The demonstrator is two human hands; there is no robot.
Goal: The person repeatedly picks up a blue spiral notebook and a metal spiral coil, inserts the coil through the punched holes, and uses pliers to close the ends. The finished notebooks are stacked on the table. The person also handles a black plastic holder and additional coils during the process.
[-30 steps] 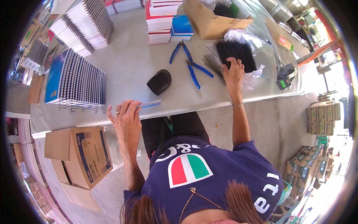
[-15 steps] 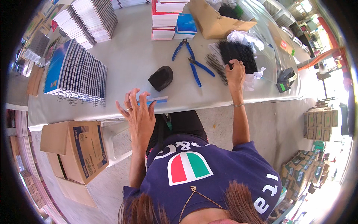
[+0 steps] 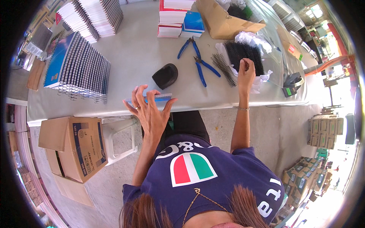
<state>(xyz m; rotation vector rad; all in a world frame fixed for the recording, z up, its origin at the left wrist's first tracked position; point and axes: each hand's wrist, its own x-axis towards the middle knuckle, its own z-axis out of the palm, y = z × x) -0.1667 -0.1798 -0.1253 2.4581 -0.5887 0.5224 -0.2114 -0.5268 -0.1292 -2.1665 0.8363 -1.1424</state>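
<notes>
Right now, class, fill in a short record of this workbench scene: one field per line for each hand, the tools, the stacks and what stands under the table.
Left hand: fingers spread, holding a thin pale-blue clear plastic sheet at the table's near edge
Right hand: closed on the black plastic binding combs
Tools: blue-handled pliers; a black rounded object beside them
Stacks: spiral-bound notebooks at left; red and white books at the far side
Table: pale grey top
Below: brown cardboard box and white plastic stool

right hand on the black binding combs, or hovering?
Touching. Head view: the right hand rests on the pile of black binding combs, fingers curled into them with no gap visible.
</notes>
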